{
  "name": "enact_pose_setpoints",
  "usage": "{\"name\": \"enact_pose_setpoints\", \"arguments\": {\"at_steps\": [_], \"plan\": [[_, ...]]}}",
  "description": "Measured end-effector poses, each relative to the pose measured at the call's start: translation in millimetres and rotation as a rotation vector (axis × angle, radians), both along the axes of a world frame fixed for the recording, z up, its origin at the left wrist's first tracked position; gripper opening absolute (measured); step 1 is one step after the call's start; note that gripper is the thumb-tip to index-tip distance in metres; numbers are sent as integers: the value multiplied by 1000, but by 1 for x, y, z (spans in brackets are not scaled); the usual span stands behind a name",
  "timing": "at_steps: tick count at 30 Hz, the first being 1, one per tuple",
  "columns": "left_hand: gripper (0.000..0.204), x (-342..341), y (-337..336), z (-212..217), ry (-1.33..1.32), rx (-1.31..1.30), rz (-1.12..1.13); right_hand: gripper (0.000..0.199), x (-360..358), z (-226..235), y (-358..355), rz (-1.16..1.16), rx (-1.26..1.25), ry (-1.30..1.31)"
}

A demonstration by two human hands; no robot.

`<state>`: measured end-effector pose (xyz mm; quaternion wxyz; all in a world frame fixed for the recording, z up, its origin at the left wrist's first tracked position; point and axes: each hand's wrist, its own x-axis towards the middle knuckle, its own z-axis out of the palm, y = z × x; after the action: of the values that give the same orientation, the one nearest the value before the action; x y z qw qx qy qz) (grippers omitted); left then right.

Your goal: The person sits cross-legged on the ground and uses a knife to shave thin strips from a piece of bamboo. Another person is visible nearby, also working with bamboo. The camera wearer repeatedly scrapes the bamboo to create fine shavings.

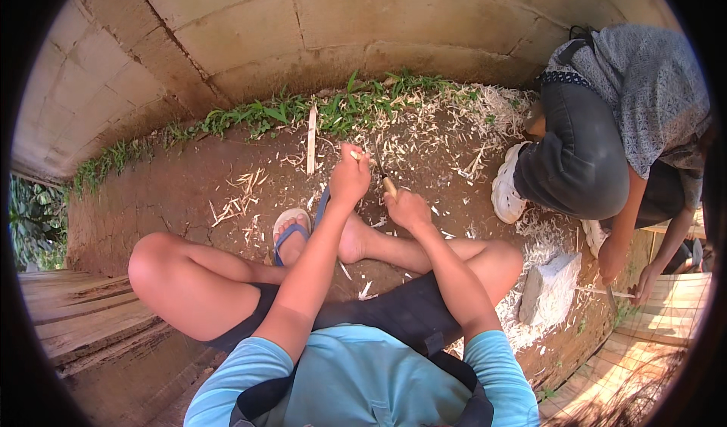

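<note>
My left hand (350,178) is closed, and the end of a small pale wood piece (356,155) shows at its fingertips; the rest is hidden in the fingers. Just to its right, my right hand (410,209) grips the light wooden handle of a knife (389,186). The narrow dark blade points away from me and stands beside the left fingers. Whether it touches the wood piece I cannot tell. Both hands are held above my crossed lower legs, over ground strewn with pale shavings.
A flat wood strip (311,139) lies beyond my left hand. Grass (265,116) grows along the block wall (363,18). On the right a crouching person (583,147) works a thin stick with a blade next to a whitish block (550,290). Wooden boards (91,306) lie left.
</note>
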<state>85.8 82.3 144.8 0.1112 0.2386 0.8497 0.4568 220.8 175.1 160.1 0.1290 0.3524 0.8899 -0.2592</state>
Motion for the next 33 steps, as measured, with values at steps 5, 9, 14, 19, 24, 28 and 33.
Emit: {"name": "enact_pose_setpoints", "arguments": {"at_steps": [5,9,14,19,24,28,33], "plan": [[25,2,-1,0,-8,13,3,39,-6,84,-12,-174,73,929],[26,2,5,2,1,-15,-14,41,5,35,-13,-272,102,715],[27,2,2,5,-33,-35,-41,45,11,-45,0,-107,-33,-131],[27,-7,-9,-1,-79,-34,43,42,0,-12,-1,-84,-8,-92],[27,-8,-8,5,-96,-22,43,46,10,-37,5,-45,-16,-90],[27,-8,-6,4,-86,-22,37,34,4,-56,2,-149,-27,-67],[28,-9,-7,5,-121,-39,53,38,-5,-39,5,-408,-763,1]]}}
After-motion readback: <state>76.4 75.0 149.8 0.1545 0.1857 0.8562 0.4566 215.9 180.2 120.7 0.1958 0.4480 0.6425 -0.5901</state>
